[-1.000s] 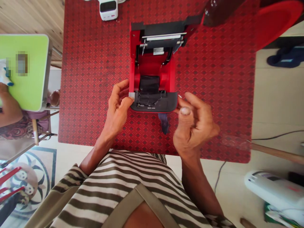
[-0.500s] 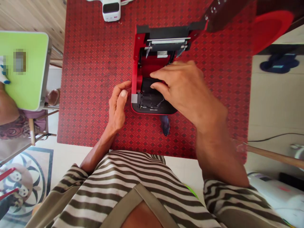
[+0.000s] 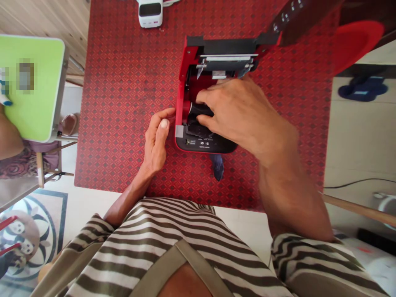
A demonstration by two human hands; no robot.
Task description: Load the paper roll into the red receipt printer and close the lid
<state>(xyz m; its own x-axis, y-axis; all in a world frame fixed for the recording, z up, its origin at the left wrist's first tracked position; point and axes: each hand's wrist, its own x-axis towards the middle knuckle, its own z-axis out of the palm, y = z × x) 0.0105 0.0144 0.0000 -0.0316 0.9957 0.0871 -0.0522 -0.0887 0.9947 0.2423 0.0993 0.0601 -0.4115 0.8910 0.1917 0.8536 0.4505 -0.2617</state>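
A red and black label printer lies on the table with its lid raised and its inside showing. My right hand reaches into it from the right. Its thumb and fingers close around a black ribbon roll, whose right end the hand hides. Crumpled black film spreads from the roll over the printer's front panel. My left hand rests beside the printer, fingers loosely apart, the index fingertip at its left wall. A dark shiny strip sticks out from under the printer's front edge.
The table has a red patterned cover. A white device with a cable stands at the far edge. A green folding table and a person's arm are at left. A red stool and dark slippers appear at right.
My right hand's thumb and fingers have closed on the black ribbon roll, and the film is bunched nearer it, uncovering more panel. The left hand stays at the printer's side. The view has shifted slightly.
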